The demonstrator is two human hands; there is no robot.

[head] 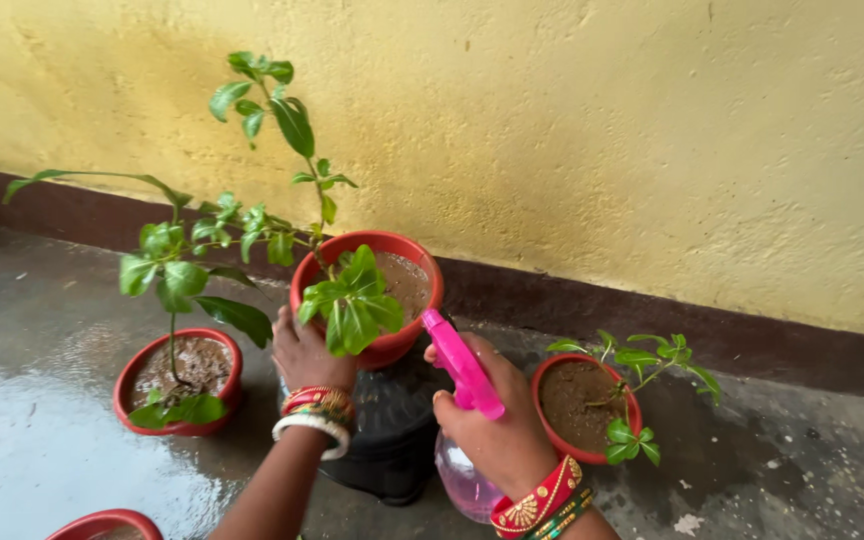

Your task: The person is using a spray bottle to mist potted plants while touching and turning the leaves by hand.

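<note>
1. Pink spray bottle [464, 400] sits in my right hand [500, 440], fingers wrapped tight round its neck; clear pinkish tank hangs below my palm, pink head sticks out above.
2. Bottle's long axis runs tilted: tank low & toward me, nozzle up & leaning left-fwd, aimed at the middle red pot [372, 300].
3. That pot lies just ahead-left of the nozzle, raised on a black stand [392, 440]; its leafy plant [352, 300] spills over the near rim, right btwn nozzle & soil.
4. My left hand [307, 350] is the nearer one to that pot: it rests against the pot's near-left side, fingers curled on the wall, holding nothing else. Red & white bangles on the wrist.
5. Further out from the grip: small red pot w/ seedling [584, 405] just right of my right hand; wide low red pot [180, 380] well left of my left hand; another red rim [102, 522] at bottom-left.
6. Wet concrete floor [42, 440] under all, yellow wall [602, 140] behind the pots.
</note>
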